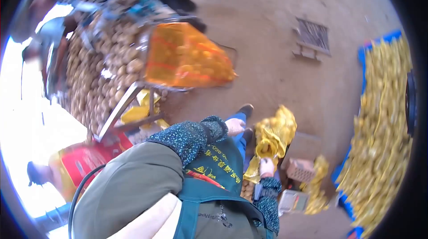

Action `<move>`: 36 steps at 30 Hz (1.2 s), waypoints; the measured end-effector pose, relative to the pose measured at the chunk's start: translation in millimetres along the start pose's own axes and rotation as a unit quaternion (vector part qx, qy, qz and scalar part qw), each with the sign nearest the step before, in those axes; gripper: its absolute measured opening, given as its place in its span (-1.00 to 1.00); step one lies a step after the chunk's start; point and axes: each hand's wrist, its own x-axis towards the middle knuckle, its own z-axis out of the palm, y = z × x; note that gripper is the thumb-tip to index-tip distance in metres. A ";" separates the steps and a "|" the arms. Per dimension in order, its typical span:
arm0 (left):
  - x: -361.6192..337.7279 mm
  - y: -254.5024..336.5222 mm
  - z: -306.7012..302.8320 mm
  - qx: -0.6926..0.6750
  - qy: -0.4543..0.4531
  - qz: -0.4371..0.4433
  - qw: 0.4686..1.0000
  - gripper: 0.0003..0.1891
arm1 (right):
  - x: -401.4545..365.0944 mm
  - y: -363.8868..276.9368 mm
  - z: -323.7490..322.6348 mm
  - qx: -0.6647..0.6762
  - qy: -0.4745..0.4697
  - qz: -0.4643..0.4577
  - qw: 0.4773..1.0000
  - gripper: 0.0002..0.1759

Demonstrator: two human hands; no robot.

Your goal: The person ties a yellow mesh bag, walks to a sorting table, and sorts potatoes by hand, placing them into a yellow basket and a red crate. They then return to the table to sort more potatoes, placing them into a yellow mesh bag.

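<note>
My right hand (267,167) grips the gathered mouth of a yellow mesh bag (281,125) filled with round, pale produce that looks like potatoes. The bag stands on the floor near my feet. Over by my leg is my left hand (235,126), next to my dark green apron (218,163) and apart from the bag; its fingers are too small and blurred to make out. Loose potatoes (248,190) show beneath my right forearm.
An orange mesh bag (189,58) hangs on a frame beside a big potato heap (116,56). Several people are at the left, one in red (93,161). Filled yellow bags (379,136) line the right. A pink crate (300,170) and a scale (293,201) stand near me.
</note>
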 end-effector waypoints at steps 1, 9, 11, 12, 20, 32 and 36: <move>-22.8 -29.4 11.1 0.001 0.022 -0.026 0.999 -0.37 | -19.1 13.1 10.2 0.049 -0.060 0.031 0.997 -0.59; -191.2 -158.6 -27.3 0.147 0.214 0.098 0.961 -0.69 | -0.2 51.0 -55.4 -0.164 -0.115 -0.098 0.975 -0.64; -209.7 -191.4 -18.5 -0.068 0.253 0.037 0.964 -0.66 | -10.6 7.7 -96.2 -0.305 -0.069 -0.159 0.937 -0.62; -221.0 -204.3 -15.6 -0.212 0.266 0.002 0.941 -0.64 | 0.5 -2.6 -101.6 -0.293 -0.107 -0.049 0.949 -0.61; -329.9 -242.2 -13.9 -0.185 0.469 -0.002 0.863 -0.57 | 44.8 -141.3 -97.2 -0.255 -0.077 -0.197 0.943 -0.70; -441.2 -244.3 -170.2 -0.073 0.710 0.041 0.699 -0.74 | -182.6 -597.0 166.2 -0.243 -0.078 -0.807 0.532 -0.68; -431.4 -235.9 -207.9 0.040 0.657 -0.033 0.752 -0.81 | -188.0 -647.5 222.4 -0.334 -0.107 -0.808 0.473 -0.50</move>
